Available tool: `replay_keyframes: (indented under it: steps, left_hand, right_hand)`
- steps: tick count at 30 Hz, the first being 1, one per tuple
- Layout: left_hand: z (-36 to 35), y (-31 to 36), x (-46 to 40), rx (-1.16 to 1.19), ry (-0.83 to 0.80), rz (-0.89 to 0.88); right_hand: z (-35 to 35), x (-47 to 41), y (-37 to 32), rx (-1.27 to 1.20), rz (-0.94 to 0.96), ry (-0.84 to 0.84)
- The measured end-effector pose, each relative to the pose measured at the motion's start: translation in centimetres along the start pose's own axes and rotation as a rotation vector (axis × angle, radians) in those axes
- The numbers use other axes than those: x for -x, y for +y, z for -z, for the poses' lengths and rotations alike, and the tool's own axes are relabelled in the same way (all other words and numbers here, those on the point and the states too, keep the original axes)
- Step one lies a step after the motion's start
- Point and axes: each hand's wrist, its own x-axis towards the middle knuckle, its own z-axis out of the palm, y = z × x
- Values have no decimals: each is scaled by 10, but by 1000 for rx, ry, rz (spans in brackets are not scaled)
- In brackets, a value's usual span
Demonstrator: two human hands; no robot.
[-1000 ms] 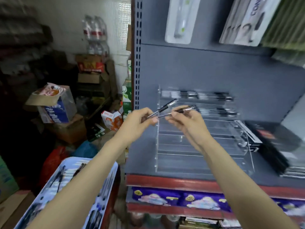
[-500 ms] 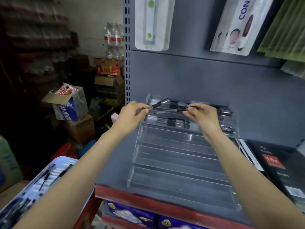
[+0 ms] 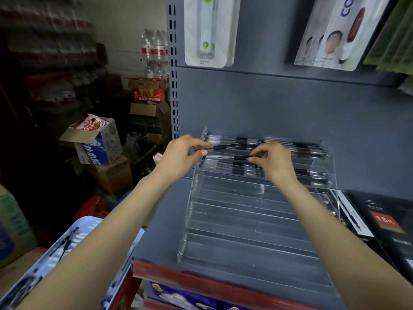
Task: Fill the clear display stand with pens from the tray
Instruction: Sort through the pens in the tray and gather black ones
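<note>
Two hands work at the upper tiers of the clear tiered acrylic display stand (image 3: 252, 222), frame centre. Left hand (image 3: 181, 156) pinches one slim black-and-silver pen (image 3: 220, 147); right hand (image 3: 273, 161) pinches another (image 3: 225, 157). Blue patterned tray (image 3: 73, 253) lies lower left.

Grey metal shelf (image 3: 161, 222) with red front edge, bearing a clear acrylic tiered display stand (image 3: 252, 218); just right of it, touching or nearly so, flat black boxes (image 3: 388, 222) with a red label.

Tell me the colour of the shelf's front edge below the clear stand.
Red; the shelf's front edge shows best in the head view.
</note>
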Motion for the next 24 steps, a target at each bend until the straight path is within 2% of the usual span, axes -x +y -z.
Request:
replay_keyframes:
  steps: [4, 6, 9, 11, 13, 17, 19, 22, 24]
  left_hand:
    - [0, 0, -1, 41, 13, 16]
    - [0, 1, -1, 42, 10, 8]
    - [0, 2, -2, 39, 1, -13]
    - [-2, 5, -3, 55, -6, -18]
    - [-5, 10, -4, 87, -21, -29]
    - [-15, 14, -5, 92, 31, -34]
    - [-16, 6, -5, 55, 80, 59]
    - [-15, -9, -4, 28, 2, 236]
    - [-15, -14, -1, 95, -61, 255]
  right_hand:
    - [-4, 1, 1, 13, -11, -80]
    - [-5, 3, 1, -8, -19, -65]
    - [4, 7, -3, -296, -46, 12]
    - [13, 12, -9, -555, -56, -63]
    - [18, 16, -15, -656, -48, -148]
    - [20, 16, -10, -640, -50, -45]
    - [24, 16, 0, -592, -99, 19]
    - [24, 18, 11, -498, -128, 32]
    - [21, 18, 13, -415, -127, 22]
